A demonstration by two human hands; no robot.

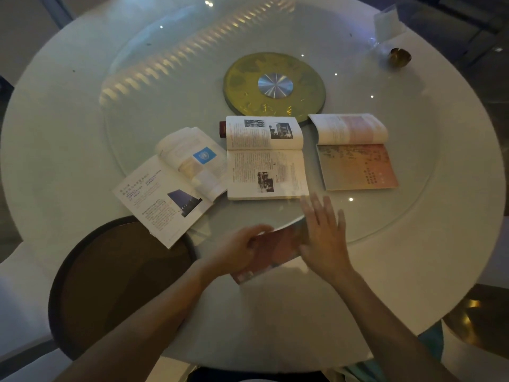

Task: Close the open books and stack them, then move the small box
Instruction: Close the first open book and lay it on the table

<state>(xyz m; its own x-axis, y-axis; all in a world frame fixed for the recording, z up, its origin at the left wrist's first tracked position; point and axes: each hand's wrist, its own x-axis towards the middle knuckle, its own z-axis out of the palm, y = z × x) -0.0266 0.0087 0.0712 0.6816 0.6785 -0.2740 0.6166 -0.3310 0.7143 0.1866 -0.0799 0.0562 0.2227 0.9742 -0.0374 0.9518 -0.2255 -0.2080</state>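
A reddish closed book (275,250) lies near the front of the round white table (413,257). My left hand (237,252) grips its left edge. My right hand (325,235) rests flat on its right side, fingers spread. Three books lie open farther back: one at the left with a blue emblem (173,183), one in the middle with black-and-white photos (264,158), and one at the right with an orange page (355,153). A small dark red box (222,129) peeks out behind the middle book's top left corner.
A glass turntable (165,78) covers the table's middle, with a gold disc and metal hub (274,84) at its centre. A small brass cup (399,57) and a clear card stand (387,22) stand at the far right. A dark round chair seat (115,277) sits at the front left.
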